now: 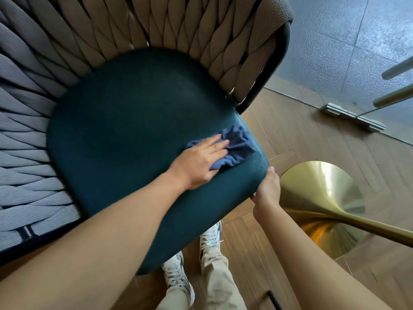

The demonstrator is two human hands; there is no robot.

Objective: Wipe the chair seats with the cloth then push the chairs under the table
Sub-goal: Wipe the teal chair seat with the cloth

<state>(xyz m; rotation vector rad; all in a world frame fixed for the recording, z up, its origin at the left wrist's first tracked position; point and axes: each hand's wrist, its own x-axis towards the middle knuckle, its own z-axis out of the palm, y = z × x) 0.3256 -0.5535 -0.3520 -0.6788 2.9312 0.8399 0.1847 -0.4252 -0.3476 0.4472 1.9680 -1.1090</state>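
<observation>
A chair with a dark teal seat point(125, 135) and a woven rope back point(156, 25) fills the left and middle of the view. A crumpled blue cloth point(239, 146) lies on the seat near its right front corner. My left hand point(199, 164) presses flat on the cloth, fingers straight and pointing toward the corner. My right hand point(267, 189) grips the seat's front right edge, thumb on top and fingers curled under the rim.
A brass table base point(324, 198) with its slanted stem stands on the wooden floor point(301, 139) just right of the chair. My feet in white sneakers point(178, 278) are below the seat's front edge. A glass door with metal fittings point(353, 117) is at upper right.
</observation>
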